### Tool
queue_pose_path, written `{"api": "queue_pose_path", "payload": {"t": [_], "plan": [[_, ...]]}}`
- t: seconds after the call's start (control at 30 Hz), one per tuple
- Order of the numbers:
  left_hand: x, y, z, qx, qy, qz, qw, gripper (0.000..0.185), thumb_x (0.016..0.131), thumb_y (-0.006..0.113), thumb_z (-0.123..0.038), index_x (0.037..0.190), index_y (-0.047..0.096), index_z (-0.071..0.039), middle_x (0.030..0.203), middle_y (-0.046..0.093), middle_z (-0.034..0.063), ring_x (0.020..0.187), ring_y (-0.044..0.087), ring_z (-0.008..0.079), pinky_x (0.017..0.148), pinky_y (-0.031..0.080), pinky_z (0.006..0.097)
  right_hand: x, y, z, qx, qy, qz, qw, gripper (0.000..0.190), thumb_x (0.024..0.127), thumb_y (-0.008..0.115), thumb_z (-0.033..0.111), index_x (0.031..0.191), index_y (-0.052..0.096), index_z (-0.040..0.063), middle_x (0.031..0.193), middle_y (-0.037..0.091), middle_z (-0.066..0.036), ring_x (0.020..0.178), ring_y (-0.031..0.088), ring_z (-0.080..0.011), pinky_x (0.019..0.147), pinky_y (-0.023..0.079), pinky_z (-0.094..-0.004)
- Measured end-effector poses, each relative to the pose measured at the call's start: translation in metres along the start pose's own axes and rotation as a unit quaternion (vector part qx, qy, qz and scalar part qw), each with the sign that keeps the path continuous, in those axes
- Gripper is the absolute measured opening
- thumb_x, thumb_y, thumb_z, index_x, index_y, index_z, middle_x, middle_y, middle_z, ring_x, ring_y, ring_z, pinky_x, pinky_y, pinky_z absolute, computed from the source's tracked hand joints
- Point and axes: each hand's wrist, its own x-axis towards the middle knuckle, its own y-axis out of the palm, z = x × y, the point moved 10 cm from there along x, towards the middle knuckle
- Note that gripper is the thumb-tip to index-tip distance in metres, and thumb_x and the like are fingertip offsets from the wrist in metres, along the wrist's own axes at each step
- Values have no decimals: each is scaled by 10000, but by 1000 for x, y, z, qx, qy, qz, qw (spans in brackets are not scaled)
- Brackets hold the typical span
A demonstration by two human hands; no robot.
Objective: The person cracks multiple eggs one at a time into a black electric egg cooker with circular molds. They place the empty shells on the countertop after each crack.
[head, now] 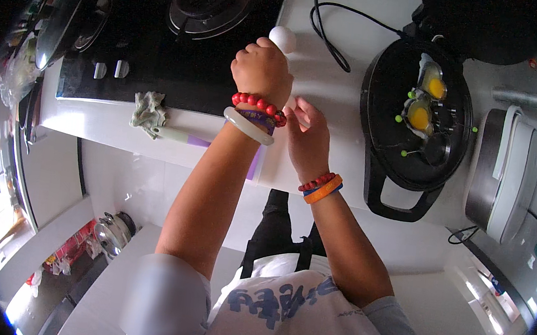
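Note:
My left hand (263, 67) is curled with its knuckles up over the counter, next to the black gas hob. A smooth white round object (282, 39) shows just past its knuckles; I cannot tell whether the fingers touch it. Below and to the right, my right hand (309, 137) has curved fingers partly hidden behind the left wrist. What lies between the two hands is not clear. On the right stands a black electric griddle (387, 145) with its lid up. Two cracked eggs with whole yolks, an upper egg (435, 87) and a lower egg (419, 118), sit in metal moulds with green-tipped handles.
A crumpled cloth (148, 113) and a pale green and purple handled utensil (179, 134) lie at the hob's front edge. A wok (67, 17) stands at the left. A black power cord (329, 42) loops behind the griddle. A white-and-grey appliance (500, 175) is at the right.

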Motion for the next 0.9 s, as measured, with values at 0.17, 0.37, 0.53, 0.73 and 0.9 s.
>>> {"api": "queue_pose_path", "payload": {"t": [0.17, 0.37, 0.53, 0.73, 0.9], "plan": [[5, 14, -1, 21, 22, 13, 999, 586, 677, 818, -368, 1028, 543, 11, 985, 674, 186, 903, 689, 346, 753, 588, 402, -7, -6, -4, -59, -6, 14, 998, 497, 953, 655, 241, 1305, 483, -66, 1296, 494, -233, 1206, 562, -326, 959, 549, -406], [0, 7, -2, -64, 41, 44, 996, 523, 673, 772, -294, 1015, 550, 33, 965, 665, 224, 887, 674, 383, 783, 569, 447, -12, -17, -8, -16, 21, 16, 1000, 508, 940, 672, 216, 1320, 470, -55, 1329, 483, -235, 1228, 544, -341, 1007, 520, -419], [-9, -23, -7, -135, 82, -19, 987, 445, 671, 765, -258, 974, 592, 18, 943, 669, 206, 866, 668, 359, 758, 555, 422, -32, -29, 18, -95, -21, 20, 995, 539, 899, 701, 145, 1338, 451, -43, 1325, 489, -242, 1194, 555, -356, 983, 520, -416], [-33, -53, -15, -482, 97, 67, 868, 444, 781, 806, -185, 1077, 580, 56, 1007, 687, 161, 880, 683, 226, 795, 543, 327, -72, -54, 60, -125, -85, 74, 986, 575, 875, 700, 111, 1357, 424, -36, 1343, 480, -252, 1216, 526, -374, 978, 506, -420], [-110, -77, -55, -817, -3, 298, 493, 522, 861, 747, -205, 1259, 532, 55, 1163, 652, 182, 1082, 645, 240, 978, 495, 372, -119, -95, 85, -158, -108, 144, 971, 552, 884, 697, 113, 1363, 442, 9, 1338, 482, -242, 1223, 532, -380, 992, 508, -411]]}}
